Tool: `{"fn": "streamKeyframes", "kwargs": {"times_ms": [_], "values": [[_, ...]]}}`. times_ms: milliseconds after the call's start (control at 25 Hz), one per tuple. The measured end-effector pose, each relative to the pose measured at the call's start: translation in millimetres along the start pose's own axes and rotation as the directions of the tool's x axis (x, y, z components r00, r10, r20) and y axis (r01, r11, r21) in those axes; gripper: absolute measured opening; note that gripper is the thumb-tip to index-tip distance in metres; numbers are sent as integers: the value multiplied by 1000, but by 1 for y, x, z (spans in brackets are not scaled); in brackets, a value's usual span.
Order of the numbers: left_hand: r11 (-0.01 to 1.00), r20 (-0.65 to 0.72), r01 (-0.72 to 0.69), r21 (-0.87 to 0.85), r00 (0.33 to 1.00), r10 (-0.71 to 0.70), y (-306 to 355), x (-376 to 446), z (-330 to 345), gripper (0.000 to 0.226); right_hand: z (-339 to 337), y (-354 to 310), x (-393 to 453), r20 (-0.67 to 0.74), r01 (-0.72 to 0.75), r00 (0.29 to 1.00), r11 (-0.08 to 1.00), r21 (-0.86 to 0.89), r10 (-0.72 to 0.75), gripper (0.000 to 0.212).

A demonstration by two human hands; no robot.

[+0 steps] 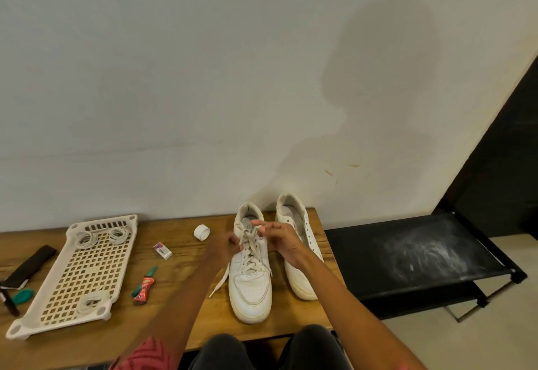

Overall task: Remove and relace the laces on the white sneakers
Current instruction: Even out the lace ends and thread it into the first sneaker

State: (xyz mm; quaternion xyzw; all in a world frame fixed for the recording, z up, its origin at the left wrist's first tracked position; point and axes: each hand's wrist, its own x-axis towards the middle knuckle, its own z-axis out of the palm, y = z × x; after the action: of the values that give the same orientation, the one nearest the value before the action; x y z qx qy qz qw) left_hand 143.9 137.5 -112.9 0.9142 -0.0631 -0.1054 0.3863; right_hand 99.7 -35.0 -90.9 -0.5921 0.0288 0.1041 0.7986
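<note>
Two white sneakers stand side by side on the wooden table, toes toward me. The left sneaker is laced, and one loose lace end trails off its left side onto the table. My left hand pinches the lace at the top eyelets on the shoe's left side. My right hand holds the lace above the tongue, with some fingers stretched out. The right sneaker lies partly behind my right wrist and shows bare eyelets with no lace visible.
A white perforated tray with coiled white laces lies at the left. A roll of white tape, a small box, a red and green tube and dark tools are on the table. A black rack stands right.
</note>
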Motion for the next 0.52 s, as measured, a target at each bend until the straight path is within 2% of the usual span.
{"fn": "streamKeyframes", "kwargs": {"times_ms": [40, 120, 200, 240, 320, 400, 520], "values": [[998, 1, 0, -56, 1000, 0, -1, 1, 0, 16, 3, 3, 4, -34, -3, 999, 998, 65, 5, 15], [941, -25, 81, -330, 995, -95, 2, 0, -3, 11, 6, 5, 10, -131, -5, 991, 985, 173, 28, 15], [772, 9, 205, -602, 968, -250, 5, 2, -5, 22, 7, 8, 15, -216, -11, 975, 982, 189, 52, 10], [701, 28, 246, -669, 951, -307, 6, 5, -4, 26, 8, 9, 17, -251, -13, 966, 984, 179, 58, 9], [590, 38, 275, -759, 924, -382, 8, 9, -1, 30, 10, 13, 20, -301, -9, 952, 987, 158, 57, 12], [504, 39, 239, -830, 926, -376, 13, 12, 3, 22, 10, 15, 22, -313, 6, 949, 987, 162, 46, 11], [510, 31, 164, -845, 966, -258, 17, 9, 6, 16, 5, 21, 23, -324, 8, 945, 983, 183, 52, 15]]}}
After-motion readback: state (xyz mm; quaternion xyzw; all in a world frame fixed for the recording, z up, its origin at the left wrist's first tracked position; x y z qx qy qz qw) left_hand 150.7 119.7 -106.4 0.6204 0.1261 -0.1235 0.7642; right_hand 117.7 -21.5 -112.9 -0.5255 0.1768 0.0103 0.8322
